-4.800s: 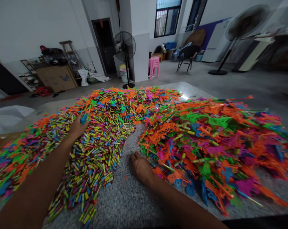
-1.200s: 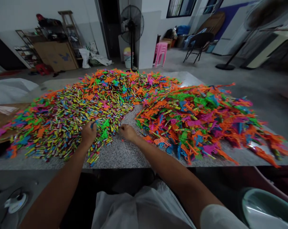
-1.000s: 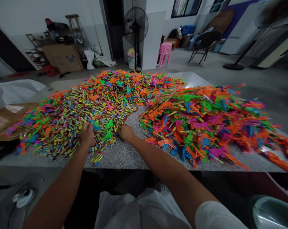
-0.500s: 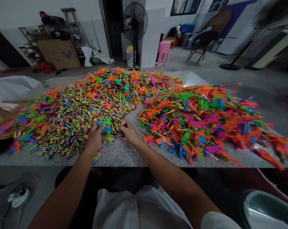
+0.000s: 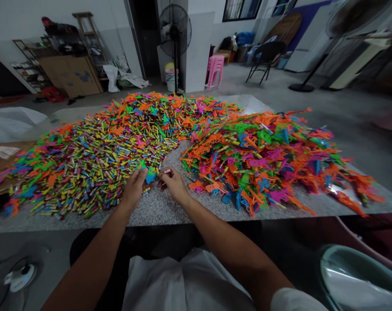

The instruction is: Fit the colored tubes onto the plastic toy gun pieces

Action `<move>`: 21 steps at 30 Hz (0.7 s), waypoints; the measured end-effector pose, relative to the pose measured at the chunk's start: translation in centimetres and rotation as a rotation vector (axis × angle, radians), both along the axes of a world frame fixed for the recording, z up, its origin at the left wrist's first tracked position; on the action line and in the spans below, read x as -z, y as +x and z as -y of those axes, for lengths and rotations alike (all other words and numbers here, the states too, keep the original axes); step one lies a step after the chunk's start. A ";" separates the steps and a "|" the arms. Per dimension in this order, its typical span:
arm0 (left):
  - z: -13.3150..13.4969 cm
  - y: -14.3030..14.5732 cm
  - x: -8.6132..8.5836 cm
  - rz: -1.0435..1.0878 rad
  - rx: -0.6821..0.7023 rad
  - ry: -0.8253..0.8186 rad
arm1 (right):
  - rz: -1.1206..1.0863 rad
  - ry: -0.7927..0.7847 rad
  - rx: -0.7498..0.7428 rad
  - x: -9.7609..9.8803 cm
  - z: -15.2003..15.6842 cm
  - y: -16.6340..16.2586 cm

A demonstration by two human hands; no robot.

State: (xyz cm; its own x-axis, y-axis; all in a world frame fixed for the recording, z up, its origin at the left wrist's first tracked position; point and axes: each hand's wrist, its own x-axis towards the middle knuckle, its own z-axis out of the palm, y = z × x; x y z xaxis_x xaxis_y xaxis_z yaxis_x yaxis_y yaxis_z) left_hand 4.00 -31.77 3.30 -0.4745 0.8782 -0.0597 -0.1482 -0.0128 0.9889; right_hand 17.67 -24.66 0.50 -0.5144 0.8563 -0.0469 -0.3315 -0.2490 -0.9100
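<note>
My left hand (image 5: 135, 187) is closed on a flat blue plastic piece (image 5: 150, 176), and a green piece (image 5: 143, 164) shows at its fingertips. Just to its right, my right hand (image 5: 173, 185) pinches a small wrapped tube (image 5: 166, 171), one end toward the blue piece. Whether tube and piece touch, I cannot tell. Both hands are over the grey speckled table (image 5: 160, 209). To the left and behind spreads a big heap of small tubes (image 5: 101, 151) with yellow, blue and pink wrappers. On the right lies a pile of orange, green, blue and purple plastic pieces (image 5: 247, 160), some with tubes.
A white plastic sheet (image 5: 14, 123) lies at the table's left end. A greenish tub (image 5: 332, 268) stands below at the right, and a white power strip (image 5: 20, 277) is on the floor at left. Beyond are a standing fan (image 5: 175, 34), pink stools (image 5: 215, 69) and a black chair (image 5: 267, 56).
My hands have come closer together. The left has moved right with the blue piece, away from the heap. A tube now shows clearly in my right fingers. The view has shifted slightly.
</note>
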 end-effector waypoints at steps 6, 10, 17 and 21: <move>0.7 -0.2 -0.1 -0.089 0.257 -0.046 | 0.019 -0.047 -0.012 0.2 -0.7 0.8; 0.6 -1.2 0.5 -0.146 0.286 -0.091 | -0.005 -0.100 -0.125 -0.3 -0.7 1.3; 0.1 -2.4 0.4 -0.203 0.316 -0.132 | 0.041 -0.118 -0.423 0.0 -0.8 1.4; -0.3 -2.3 0.5 -0.244 0.136 -0.099 | 0.207 0.032 -0.367 0.7 -0.6 1.7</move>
